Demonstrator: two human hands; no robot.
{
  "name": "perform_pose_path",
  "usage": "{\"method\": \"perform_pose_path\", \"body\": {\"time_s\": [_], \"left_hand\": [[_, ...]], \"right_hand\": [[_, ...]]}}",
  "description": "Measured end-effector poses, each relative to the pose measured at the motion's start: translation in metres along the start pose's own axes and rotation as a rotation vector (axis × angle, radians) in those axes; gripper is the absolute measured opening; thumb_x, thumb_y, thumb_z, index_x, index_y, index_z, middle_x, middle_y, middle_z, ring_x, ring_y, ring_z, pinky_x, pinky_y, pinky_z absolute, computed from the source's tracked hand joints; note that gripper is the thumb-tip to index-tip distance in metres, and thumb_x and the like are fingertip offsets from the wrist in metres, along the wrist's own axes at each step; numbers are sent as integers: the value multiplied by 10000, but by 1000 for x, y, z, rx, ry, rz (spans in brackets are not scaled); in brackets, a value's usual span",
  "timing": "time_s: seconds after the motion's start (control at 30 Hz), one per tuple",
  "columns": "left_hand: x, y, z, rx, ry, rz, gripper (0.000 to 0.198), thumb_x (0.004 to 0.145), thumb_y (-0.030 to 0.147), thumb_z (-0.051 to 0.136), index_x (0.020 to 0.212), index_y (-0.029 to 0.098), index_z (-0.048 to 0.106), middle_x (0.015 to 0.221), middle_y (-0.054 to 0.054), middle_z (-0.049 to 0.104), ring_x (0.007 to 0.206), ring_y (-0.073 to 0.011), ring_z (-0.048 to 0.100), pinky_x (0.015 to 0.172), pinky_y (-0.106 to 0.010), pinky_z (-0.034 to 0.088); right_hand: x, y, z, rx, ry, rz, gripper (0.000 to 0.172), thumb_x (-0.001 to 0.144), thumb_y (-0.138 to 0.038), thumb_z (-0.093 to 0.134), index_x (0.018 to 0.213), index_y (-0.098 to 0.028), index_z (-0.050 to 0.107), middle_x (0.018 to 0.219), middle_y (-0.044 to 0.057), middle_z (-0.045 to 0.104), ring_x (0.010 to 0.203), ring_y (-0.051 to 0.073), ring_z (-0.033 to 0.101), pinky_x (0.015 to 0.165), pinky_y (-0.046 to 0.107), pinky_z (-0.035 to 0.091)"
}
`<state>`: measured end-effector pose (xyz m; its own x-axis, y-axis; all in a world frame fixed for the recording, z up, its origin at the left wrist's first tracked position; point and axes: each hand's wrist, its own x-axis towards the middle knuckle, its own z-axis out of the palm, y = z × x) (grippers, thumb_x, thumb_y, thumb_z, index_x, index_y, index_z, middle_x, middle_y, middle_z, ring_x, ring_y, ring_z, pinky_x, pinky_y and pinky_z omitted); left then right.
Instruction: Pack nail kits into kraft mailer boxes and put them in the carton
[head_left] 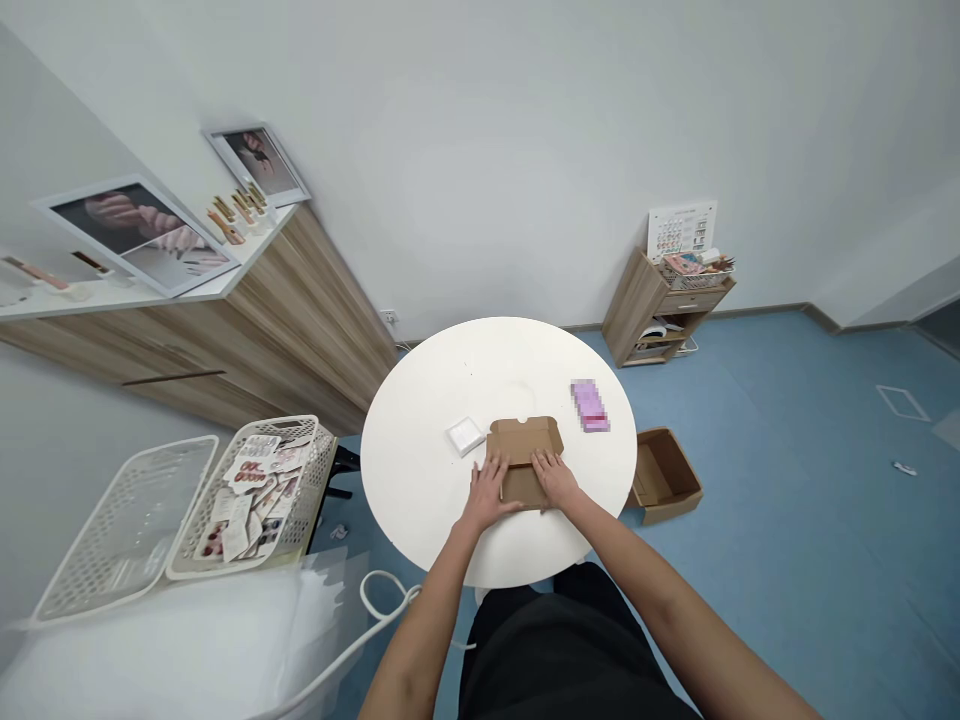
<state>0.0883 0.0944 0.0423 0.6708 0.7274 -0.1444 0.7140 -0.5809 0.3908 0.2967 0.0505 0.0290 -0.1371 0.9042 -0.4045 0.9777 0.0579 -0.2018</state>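
Observation:
A flat brown cardboard mailer box lies near the front middle of the round white table, its lid flap open toward the far side. My left hand rests on the box's left edge, fingers stretched flat. My right hand presses on the box's right side, fingers also spread. A small white square packet lies just left of the box. A pink object, blurred out, lies to the right of it.
An open brown carton sits on the blue floor right of the table. Two white baskets stand at left, one filled with several packets. A wooden counter runs along the left wall; a small wooden cabinet stands at the back.

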Motion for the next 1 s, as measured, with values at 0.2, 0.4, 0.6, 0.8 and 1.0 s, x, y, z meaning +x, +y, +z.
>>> {"method": "perform_pose_path", "body": {"time_s": [0.2, 0.4, 0.6, 0.8, 1.0], "left_hand": [[-51, -22, -14, 12, 260, -290, 425, 849, 250, 481, 1270, 217, 535, 1228, -116, 573, 1177, -293, 503, 998, -468, 401], [-47, 17, 0, 143, 121, -329, 296, 923, 321, 411, 846, 202, 671, 897, -103, 669, 966, -286, 586, 857, -414, 429], [-26, 38, 19, -73, 66, -452, 302, 937, 322, 384, 961, 198, 658, 936, -94, 722, 913, -249, 674, 770, -327, 467], [-24, 27, 29, -269, 83, -579, 276, 922, 363, 410, 729, 238, 564, 813, -35, 710, 844, -236, 690, 692, -299, 491], [-16, 23, 34, -212, 212, -417, 194, 893, 286, 412, 931, 220, 590, 964, -75, 665, 936, -250, 650, 766, -351, 504]], "right_hand": [[4, 3, 4, -14, -18, 0, 1400, 409, -432, 917, 1539, -107, 156, 1593, 200, 139, 1467, 383, 114, 1197, 471, 131], [8, 1, 6, -26, 0, -9, 1407, 394, -417, 933, 1538, -116, 171, 1581, 226, 160, 1453, 406, 158, 1187, 506, 154], [12, 0, 5, -1, -1, -24, 1370, 435, -435, 920, 1535, -109, 171, 1570, 247, 177, 1447, 408, 177, 1176, 531, 179], [12, -3, 1, -28, 53, -22, 1368, 402, -437, 930, 1525, -117, 217, 1563, 242, 203, 1431, 422, 217, 1171, 535, 210], [12, -3, 5, -1, 76, -27, 1373, 390, -437, 935, 1518, -104, 227, 1552, 260, 227, 1427, 423, 225, 1167, 536, 213]]}}
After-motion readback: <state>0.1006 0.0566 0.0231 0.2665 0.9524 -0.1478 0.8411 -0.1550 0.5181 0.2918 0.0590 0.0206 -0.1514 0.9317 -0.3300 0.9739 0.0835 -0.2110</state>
